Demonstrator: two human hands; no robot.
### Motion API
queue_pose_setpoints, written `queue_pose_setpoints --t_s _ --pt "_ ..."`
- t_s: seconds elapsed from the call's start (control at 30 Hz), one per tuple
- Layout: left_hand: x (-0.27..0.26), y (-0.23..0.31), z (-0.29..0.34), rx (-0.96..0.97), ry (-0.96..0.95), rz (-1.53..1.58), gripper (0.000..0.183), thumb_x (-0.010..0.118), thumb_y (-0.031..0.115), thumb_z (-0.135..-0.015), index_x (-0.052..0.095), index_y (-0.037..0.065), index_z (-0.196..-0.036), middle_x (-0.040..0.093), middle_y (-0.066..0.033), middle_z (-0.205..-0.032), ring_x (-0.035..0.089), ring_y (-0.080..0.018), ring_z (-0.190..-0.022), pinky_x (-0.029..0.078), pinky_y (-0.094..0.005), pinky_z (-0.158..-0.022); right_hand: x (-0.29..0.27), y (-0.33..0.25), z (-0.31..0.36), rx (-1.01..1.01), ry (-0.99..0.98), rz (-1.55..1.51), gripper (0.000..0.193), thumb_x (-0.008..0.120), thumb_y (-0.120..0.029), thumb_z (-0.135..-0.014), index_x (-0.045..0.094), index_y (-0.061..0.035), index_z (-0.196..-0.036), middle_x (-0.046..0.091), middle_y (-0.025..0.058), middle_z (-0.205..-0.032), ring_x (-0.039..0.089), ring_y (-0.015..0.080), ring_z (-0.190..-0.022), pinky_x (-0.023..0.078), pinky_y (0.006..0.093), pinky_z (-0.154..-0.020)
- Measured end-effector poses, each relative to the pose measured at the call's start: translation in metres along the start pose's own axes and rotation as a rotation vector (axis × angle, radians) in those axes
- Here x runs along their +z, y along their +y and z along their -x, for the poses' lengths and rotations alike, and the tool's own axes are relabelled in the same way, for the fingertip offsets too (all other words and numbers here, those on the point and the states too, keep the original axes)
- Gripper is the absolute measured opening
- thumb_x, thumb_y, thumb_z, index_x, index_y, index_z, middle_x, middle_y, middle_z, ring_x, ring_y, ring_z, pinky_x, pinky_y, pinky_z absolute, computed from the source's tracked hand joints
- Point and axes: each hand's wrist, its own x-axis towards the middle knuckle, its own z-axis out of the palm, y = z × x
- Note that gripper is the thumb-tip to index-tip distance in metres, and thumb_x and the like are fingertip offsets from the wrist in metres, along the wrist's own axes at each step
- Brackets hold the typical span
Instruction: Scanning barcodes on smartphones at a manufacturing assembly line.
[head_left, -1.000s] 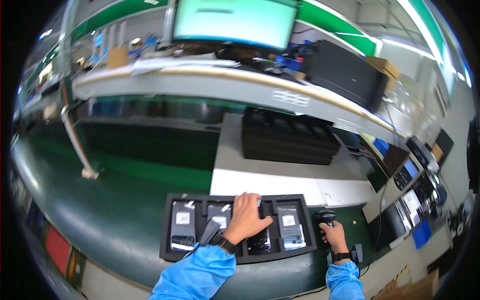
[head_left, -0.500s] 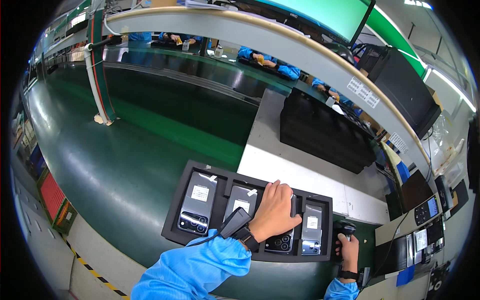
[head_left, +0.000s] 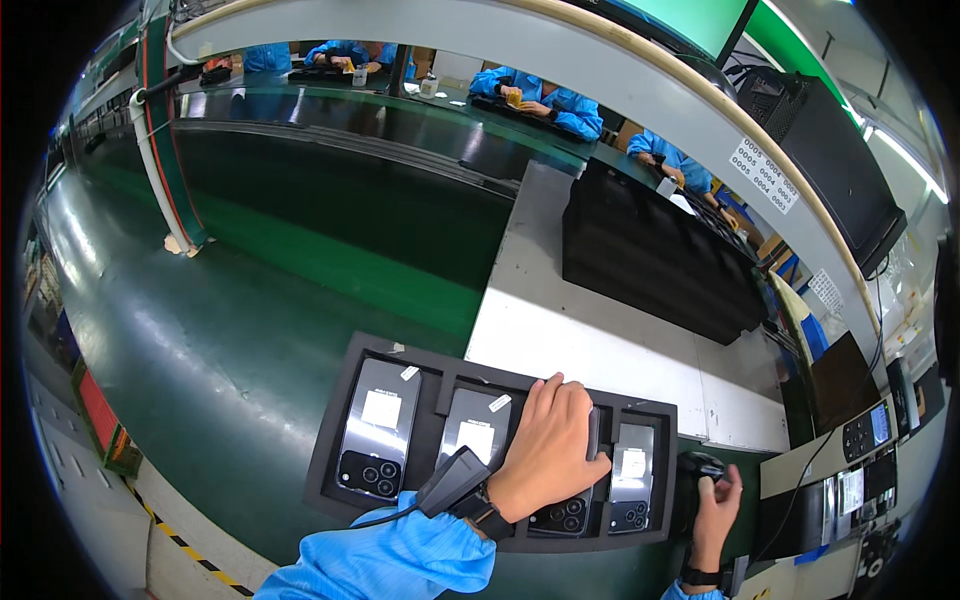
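A black foam tray (head_left: 328,440) holds several dark smartphones in separate slots, backs up, with white labels and camera lenses showing. The leftmost smartphone (head_left: 378,425), the second one (head_left: 470,425) and the rightmost one (head_left: 632,470) lie in their slots. My left hand (head_left: 545,445) is closed over the third smartphone (head_left: 568,515), thumb by its right edge; the hand hides most of it. Right of the tray, my right hand (head_left: 716,505) has thumb and fingers apart beside a black handheld scanner (head_left: 702,464). A dark device (head_left: 452,480) is strapped on my left wrist.
A long black box (head_left: 655,255) stands on the white surface (head_left: 570,345) beyond the tray. A shelf beam (head_left: 640,65) crosses above, with a post (head_left: 160,150) at left. A machine with a small screen (head_left: 868,430) stands at right. Co-workers in blue sleeves (head_left: 575,108) sit across.
My right hand has loosened from the scanner and spread its fingers. My left hand stays on the third smartphone. The whole view has shifted slightly.
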Motion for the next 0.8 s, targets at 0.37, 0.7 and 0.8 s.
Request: queue_pose_setpoints --t_s 0.37,0.7,0.8 --pt "0.002 -0.002 0.001 0.0 0.02 -0.011 0.065 0.076 0.022 -0.077 0.043 -0.006 -0.125 0.047 -0.0255 -0.13 0.034 -0.0545 -0.14 0.022 -0.0621 -0.12 -0.192 0.032 -0.148 0.109 0.691 -0.766 0.064 0.06 -0.052 -0.101 0.048 -0.0129 -0.149 0.062 0.0027 -0.128 0.058 0.0105 -0.096 0.043 0.0229 -0.075" --pt "0.006 -0.005 0.005 0.004 0.013 -0.054 0.072 0.075 0.028 -0.08 0.043 -0.006 -0.134 0.044 -0.0267 -0.14 0.03 -0.0504 -0.144 0.02 -0.0609 -0.122 -0.265 0.09 -0.203 -0.01 0.732 -0.454 0.034 0.066 -0.045 -0.099 0.072 -0.0118 -0.106 0.061 -0.0083 -0.085 0.047 0.0029 -0.066 0.034 0.0222 -0.056" --pt "0.006 -0.005 0.004 0.012 0.003 -0.055 0.071 0.075 0.028 -0.08 0.044 -0.006 -0.133 0.044 -0.0269 -0.14 0.031 -0.0505 -0.144 0.02 -0.0606 -0.122 -0.29 0.113 -0.222 -0.078 0.786 -0.378 0.033 0.066 -0.044 -0.099 0.071 -0.0111 -0.098 0.06 -0.0065 -0.079 0.046 0.0042 -0.062 0.034 0.0231 -0.054"
